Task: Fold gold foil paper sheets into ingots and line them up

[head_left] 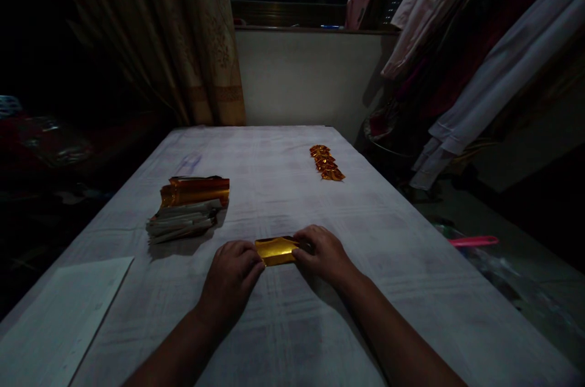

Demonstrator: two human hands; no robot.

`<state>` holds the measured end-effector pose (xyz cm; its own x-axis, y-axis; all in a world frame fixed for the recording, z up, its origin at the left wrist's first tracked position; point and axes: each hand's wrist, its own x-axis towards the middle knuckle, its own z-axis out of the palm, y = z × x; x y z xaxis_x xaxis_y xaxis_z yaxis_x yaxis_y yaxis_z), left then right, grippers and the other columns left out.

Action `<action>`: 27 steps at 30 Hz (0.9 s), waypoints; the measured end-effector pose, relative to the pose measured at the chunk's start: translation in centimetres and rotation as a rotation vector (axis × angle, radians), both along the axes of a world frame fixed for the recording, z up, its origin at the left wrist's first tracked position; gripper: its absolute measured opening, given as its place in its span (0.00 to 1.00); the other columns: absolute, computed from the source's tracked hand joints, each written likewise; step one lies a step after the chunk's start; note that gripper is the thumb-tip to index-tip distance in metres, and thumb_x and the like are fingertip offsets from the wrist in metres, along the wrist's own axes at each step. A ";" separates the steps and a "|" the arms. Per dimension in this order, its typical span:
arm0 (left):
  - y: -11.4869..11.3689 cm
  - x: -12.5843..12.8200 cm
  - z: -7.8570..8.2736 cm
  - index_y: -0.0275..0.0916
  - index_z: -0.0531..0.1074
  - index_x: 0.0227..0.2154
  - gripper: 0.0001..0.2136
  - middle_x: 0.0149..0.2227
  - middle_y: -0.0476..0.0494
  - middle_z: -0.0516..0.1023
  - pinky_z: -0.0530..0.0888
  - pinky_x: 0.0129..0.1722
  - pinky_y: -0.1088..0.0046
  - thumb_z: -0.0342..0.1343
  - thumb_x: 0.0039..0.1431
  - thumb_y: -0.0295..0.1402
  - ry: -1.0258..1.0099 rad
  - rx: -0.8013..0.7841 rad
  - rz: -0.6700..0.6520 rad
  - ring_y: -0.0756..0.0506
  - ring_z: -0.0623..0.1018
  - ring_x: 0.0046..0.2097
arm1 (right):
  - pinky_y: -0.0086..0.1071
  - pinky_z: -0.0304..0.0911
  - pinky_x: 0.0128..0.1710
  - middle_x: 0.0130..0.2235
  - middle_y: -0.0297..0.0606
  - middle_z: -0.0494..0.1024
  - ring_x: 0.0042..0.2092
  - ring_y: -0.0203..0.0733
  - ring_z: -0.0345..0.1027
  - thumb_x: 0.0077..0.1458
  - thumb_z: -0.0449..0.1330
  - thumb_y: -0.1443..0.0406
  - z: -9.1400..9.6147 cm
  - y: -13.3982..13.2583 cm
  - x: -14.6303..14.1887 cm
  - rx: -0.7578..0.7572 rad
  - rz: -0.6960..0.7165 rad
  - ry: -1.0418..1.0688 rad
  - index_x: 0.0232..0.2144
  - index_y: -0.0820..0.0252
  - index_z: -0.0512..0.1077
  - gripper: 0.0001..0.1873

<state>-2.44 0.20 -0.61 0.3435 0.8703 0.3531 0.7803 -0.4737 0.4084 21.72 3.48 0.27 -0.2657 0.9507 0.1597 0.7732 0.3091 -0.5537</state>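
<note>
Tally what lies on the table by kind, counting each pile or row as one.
gold foil sheet, pinched between left hand and right hand: 1
stack of foil sheets: 1
row of folded gold pieces: 1
white paper sheet: 1
Total: 4

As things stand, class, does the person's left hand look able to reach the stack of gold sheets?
Probably yes: the left hand pinches the folded gold sheet, but only bare cloth lies between it and the stack.
</note>
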 end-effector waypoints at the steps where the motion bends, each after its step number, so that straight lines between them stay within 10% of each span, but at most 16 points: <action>1: 0.0 -0.1 -0.3 0.43 0.74 0.35 0.02 0.42 0.43 0.79 0.72 0.48 0.58 0.57 0.62 0.32 -0.011 -0.001 0.020 0.40 0.77 0.46 | 0.35 0.65 0.42 0.39 0.38 0.80 0.42 0.44 0.72 0.51 0.66 0.68 0.0 -0.1 -0.1 -0.012 0.000 0.012 0.39 0.58 0.78 0.10; 9: 0.5 -1.0 -2.2 0.41 0.65 0.57 0.23 0.57 0.36 0.75 0.69 0.57 0.51 0.59 0.60 0.38 0.000 0.038 0.149 0.35 0.73 0.58 | 0.36 0.63 0.43 0.40 0.37 0.81 0.41 0.44 0.73 0.50 0.66 0.70 -0.4 -0.2 0.5 -0.086 0.036 0.082 0.46 0.56 0.76 0.19; 18: 0.9 -1.2 -1.8 0.44 0.77 0.33 0.05 0.53 0.41 0.79 0.68 0.56 0.46 0.57 0.61 0.37 -0.099 -0.015 0.053 0.33 0.73 0.58 | 0.36 0.60 0.43 0.32 0.35 0.80 0.37 0.42 0.72 0.49 0.64 0.73 -0.5 0.3 1.3 -0.115 0.169 0.091 0.31 0.57 0.79 0.08; 27: 0.4 -0.1 0.8 0.41 0.76 0.32 0.11 0.35 0.44 0.82 0.76 0.40 0.65 0.57 0.59 0.43 -0.686 -0.449 0.094 0.43 0.80 0.38 | 0.30 0.64 0.32 0.30 0.33 0.76 0.32 0.38 0.69 0.50 0.67 0.57 -0.8 0.0 0.9 -0.529 0.122 0.756 0.40 0.58 0.76 0.16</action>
<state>-2.53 0.59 0.23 0.0972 0.9928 0.0694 0.3169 -0.0970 0.9435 22.62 3.46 -0.49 -0.3705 0.9217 -0.1148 0.1285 -0.0716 -0.9891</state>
